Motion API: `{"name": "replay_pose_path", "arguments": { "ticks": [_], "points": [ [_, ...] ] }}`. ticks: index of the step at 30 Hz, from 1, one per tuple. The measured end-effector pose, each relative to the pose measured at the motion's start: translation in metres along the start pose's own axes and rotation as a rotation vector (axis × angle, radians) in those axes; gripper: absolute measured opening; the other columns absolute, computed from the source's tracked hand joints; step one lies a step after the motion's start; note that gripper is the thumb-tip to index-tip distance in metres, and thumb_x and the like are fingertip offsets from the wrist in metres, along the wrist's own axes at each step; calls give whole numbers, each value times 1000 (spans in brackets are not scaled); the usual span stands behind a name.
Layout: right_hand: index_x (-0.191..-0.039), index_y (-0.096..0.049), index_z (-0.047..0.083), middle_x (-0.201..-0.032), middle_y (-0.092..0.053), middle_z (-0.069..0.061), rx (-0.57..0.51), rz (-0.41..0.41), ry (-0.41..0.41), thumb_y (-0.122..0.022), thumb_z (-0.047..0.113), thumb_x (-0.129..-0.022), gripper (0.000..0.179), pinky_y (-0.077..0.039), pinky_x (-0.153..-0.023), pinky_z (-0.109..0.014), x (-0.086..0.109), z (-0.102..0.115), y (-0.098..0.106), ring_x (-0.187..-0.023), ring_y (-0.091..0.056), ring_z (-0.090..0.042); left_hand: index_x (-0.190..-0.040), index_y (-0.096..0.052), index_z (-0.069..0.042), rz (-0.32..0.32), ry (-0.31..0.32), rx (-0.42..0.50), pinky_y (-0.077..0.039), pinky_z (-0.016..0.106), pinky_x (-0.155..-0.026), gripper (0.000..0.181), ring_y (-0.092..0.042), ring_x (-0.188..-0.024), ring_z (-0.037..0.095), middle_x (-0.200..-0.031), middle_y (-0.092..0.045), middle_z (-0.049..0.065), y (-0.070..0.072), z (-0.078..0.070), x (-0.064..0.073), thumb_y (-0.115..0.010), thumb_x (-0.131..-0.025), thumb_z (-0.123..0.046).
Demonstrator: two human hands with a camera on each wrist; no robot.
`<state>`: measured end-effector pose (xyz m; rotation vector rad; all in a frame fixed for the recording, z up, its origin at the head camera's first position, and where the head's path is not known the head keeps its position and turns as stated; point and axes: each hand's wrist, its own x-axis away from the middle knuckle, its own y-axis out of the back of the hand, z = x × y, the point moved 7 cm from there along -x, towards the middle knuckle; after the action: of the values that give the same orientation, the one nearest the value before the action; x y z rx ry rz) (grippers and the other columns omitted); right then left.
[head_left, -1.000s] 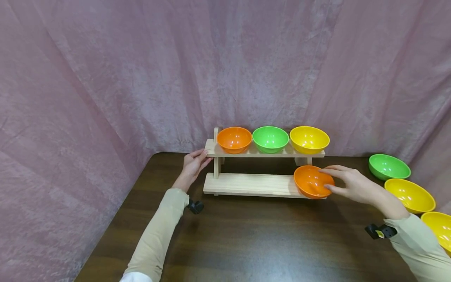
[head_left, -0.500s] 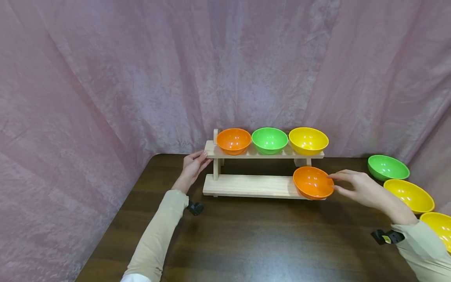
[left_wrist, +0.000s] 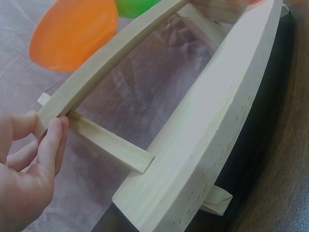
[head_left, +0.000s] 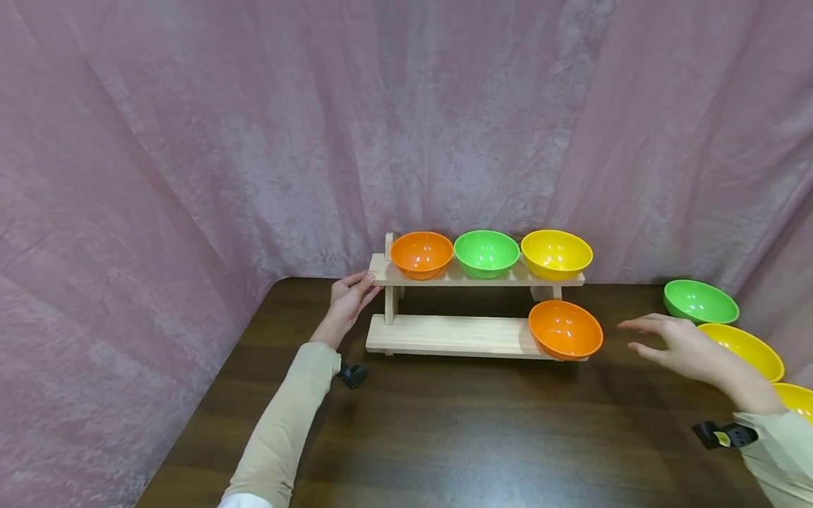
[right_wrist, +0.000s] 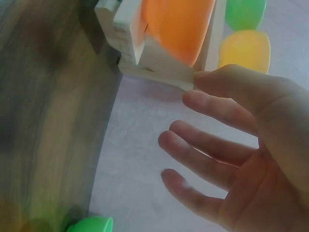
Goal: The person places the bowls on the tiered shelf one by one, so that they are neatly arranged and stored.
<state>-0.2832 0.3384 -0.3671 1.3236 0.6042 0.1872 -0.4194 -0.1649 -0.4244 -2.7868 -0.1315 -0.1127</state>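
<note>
A two-tier wooden rack [head_left: 457, 334] stands at the back of the table. My left hand [head_left: 346, 305] pinches the left end of its upper shelf between thumb and fingers, as the left wrist view [left_wrist: 29, 164] also shows. On that shelf sit an orange bowl [head_left: 422, 255], a green bowl [head_left: 486, 254] and a yellow bowl [head_left: 556, 255]. A second orange bowl [head_left: 565, 330] rests at the right end of the lower shelf. To the right of it, apart from the rack, my right hand [head_left: 689, 351] hovers with relaxed, spread fingers and holds nothing.
Along the table's right side are another green bowl [head_left: 701, 302] and two yellow bowls, one [head_left: 746, 347] partly behind my right hand and the other [head_left: 795, 401] partly behind the wrist. A pink curtain [head_left: 406, 127] hangs behind the dark wooden table [head_left: 444, 437].
My right hand has let go of the orange bowl on the lower shelf and moved away to the right. The bowl stays in place, and my left hand keeps its hold on the rack.
</note>
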Motion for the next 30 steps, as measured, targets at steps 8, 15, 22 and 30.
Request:
{"name": "replay_pose_path", "arguments": {
  "ticks": [8,15,22,30],
  "points": [
    [-107,-71,5,-101,-72,-6,28,-39,17,-82,10,-73,36,-54,-74,-19,7,-8,2,-91,-65,-29,-142,-40,9,3,1,-11,-59,18,-86,46,-65,-87,7,-137,-45,21,-1,2,1,-52,-99,-4],
    [-117,-66,1,-109,-69,-15,13,20,-39,-80,16,-77,45,-54,-78,-27,12,-21,0,-100,-63,-36,-142,-38,9,2,0,-12,-58,18,-87,47,-63,-93,10,-140,-43,22,-1,-1,1,-52,-99,-4],
    [-123,-60,-3,-115,-64,-27,-18,95,-107,-78,19,-81,51,-52,-82,-60,15,-32,-2,-104,-59,-45,-142,-39,9,8,-8,-22,-58,18,-87,46,-65,-89,8,-139,-44,22,-2,-3,0,-51,-99,-4],
    [-128,-51,-7,-122,-51,-39,-6,172,-194,-75,30,-84,62,-49,-85,-63,21,-51,-11,-109,-51,-52,-142,-39,8,-7,9,-16,-59,18,-85,48,-65,-88,8,-140,-44,21,-2,-1,1,-53,-98,-5]
  ]
}}
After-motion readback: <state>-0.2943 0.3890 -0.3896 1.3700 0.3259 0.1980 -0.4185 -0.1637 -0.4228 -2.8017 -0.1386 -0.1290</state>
